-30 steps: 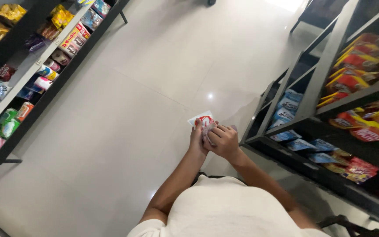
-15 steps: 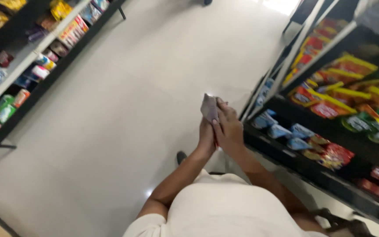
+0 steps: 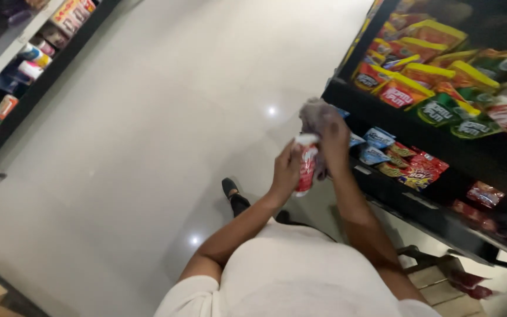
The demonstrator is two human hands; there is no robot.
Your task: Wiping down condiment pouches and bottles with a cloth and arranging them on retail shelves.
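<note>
Hands: left (image 3: 287, 170) holds packet (image 3: 307, 170); right (image 3: 334, 138) grips cloth (image 3: 315, 117) nr shelf edge (image 3: 382, 111).

Red-and-white packet (image 3: 307, 167) now upright — grey cloth (image 3: 314, 115) raised above it.

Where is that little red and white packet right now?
The red and white packet sits mid-frame, in the left hand, beside the grey cloth in the right hand.
</note>
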